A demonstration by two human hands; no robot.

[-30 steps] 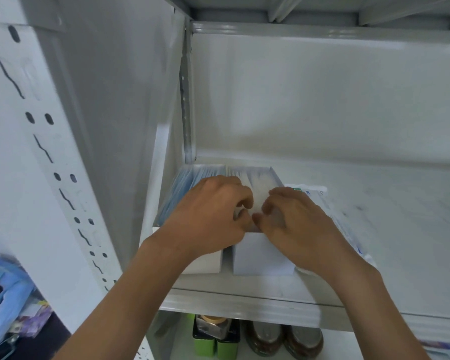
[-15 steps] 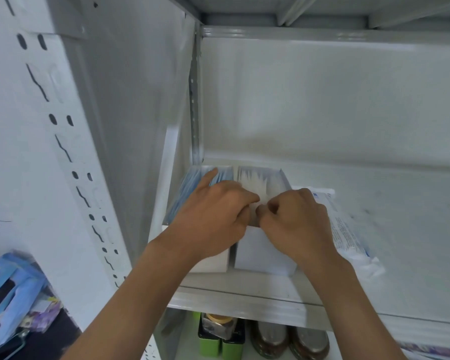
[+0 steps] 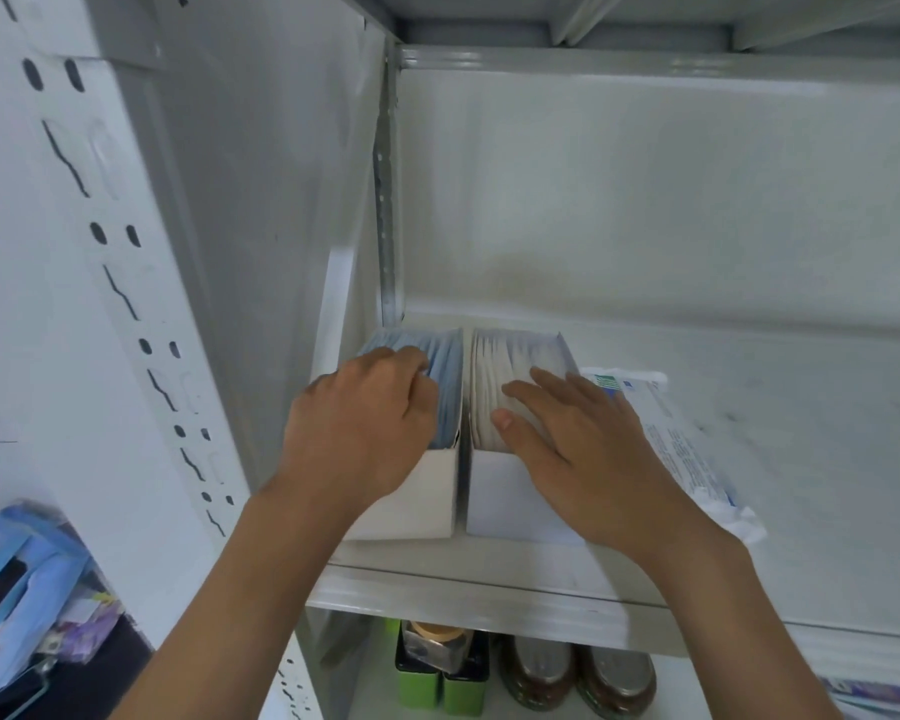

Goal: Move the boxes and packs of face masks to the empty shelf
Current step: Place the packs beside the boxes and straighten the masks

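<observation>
Below the shelf's front lip [image 3: 489, 595], two green tins [image 3: 440, 683] and two brown jars [image 3: 572, 678] sit on the lower level. Both forearms reach up and forward over that lip. On the shelf, the left hand [image 3: 359, 433] lies knuckles-up over the left box [image 3: 411, 506], its fingers curled down into the blue masks [image 3: 445, 376] standing inside. Just beside it, touching, stands the right box [image 3: 510, 506] of white masks [image 3: 494, 376]; the right hand [image 3: 578, 454] rests flat on them, fingers straight and spread. Right of that box lies a plastic pack of masks [image 3: 692, 459], partly under the wrist. Farther back rises the grey rear wall [image 3: 645, 200].
</observation>
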